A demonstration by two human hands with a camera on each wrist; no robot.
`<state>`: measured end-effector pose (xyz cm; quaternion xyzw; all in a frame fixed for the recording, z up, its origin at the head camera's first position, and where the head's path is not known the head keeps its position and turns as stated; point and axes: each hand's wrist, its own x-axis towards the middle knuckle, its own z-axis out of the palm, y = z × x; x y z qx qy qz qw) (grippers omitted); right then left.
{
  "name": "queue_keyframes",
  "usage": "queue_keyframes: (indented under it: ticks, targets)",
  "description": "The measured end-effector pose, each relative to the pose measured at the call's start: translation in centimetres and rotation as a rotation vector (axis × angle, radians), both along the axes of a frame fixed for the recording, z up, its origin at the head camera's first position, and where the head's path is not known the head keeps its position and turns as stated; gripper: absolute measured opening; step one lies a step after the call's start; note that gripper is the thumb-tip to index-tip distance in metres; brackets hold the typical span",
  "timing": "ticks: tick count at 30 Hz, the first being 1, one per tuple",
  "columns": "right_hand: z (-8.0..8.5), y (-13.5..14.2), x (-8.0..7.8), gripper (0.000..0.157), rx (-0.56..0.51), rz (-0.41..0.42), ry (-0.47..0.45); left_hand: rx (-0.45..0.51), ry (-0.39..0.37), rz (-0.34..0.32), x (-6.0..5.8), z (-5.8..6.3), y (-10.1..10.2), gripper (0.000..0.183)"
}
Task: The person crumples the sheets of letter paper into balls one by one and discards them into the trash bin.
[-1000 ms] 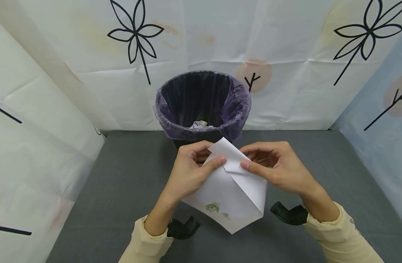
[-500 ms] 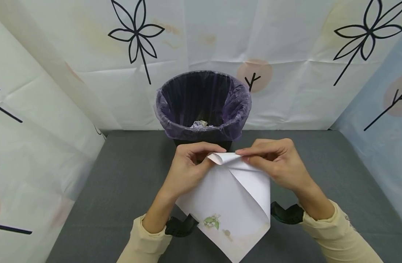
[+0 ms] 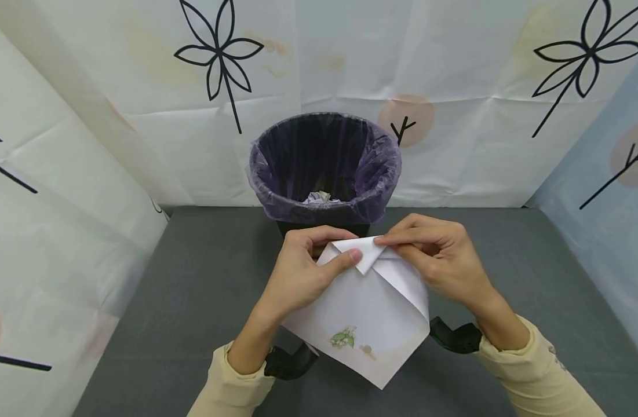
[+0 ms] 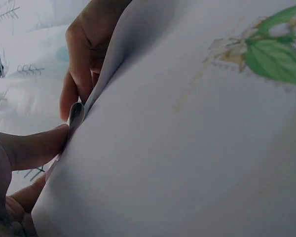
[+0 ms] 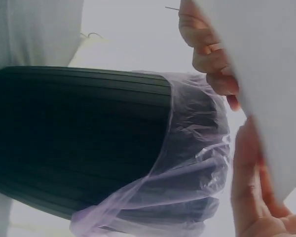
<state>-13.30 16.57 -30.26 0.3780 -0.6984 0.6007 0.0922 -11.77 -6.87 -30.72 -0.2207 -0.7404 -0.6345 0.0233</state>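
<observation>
A white sheet of paper [image 3: 360, 307], printed with a small green leafy sprig, is held up between my hands in the head view. Its top corner is folded down into a small flap, and a longer fold runs down its right side. My left hand [image 3: 303, 275] pinches the top left, thumb over the flap and fingers behind. With thumb and index finger, my right hand [image 3: 446, 260] pinches the folded top edge just beside it. The left wrist view shows the paper [image 4: 158, 148] rolled over at its edge by the left thumb [image 4: 37, 148].
Behind the hands stands a black bin [image 5: 79, 133] lined with a purple plastic bag [image 3: 326, 211]. Some crumpled paper [image 3: 320, 197] lies inside it. The dark grey table [image 3: 209, 278] meets patterned white cloth walls [image 3: 141, 156] at the back and sides.
The top corner, pointing up a second ago, has been curled over toward me and now lies folded down under the left thumb. The paper's lower corner dipped, then rose again.
</observation>
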Motion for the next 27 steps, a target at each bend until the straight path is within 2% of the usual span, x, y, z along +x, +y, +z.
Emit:
queue_keyframes:
  ticks: [4,11,15,20,23,27]
  targets:
    - [0.43,0.35,0.21,0.03,0.122,-0.001,-0.051,0.002,0.031,0.036,-0.04,-0.01,0.18,0.013]
    - [0.82,0.36,0.16,0.03,0.248,-0.02,-0.107,-0.016,0.09,0.019,0.0,-0.01,0.51,0.011]
    - [0.76,0.47,-0.07,0.027,0.239,0.019,-0.143,-0.013,0.087,0.031,-0.02,-0.08,0.49,0.012]
    - [0.5,0.81,-0.23,0.029,0.174,0.04,-0.187,0.012,0.043,0.038,-0.2,-0.33,0.35,0.012]
    - [0.3,0.85,-0.3,0.028,0.115,0.009,-0.188,0.002,0.046,0.043,-0.17,-0.48,0.45,0.016]
    - [0.08,0.63,-0.36,0.026,0.018,-0.073,-0.18,-0.041,0.103,0.064,0.06,-0.52,0.79,0.021]
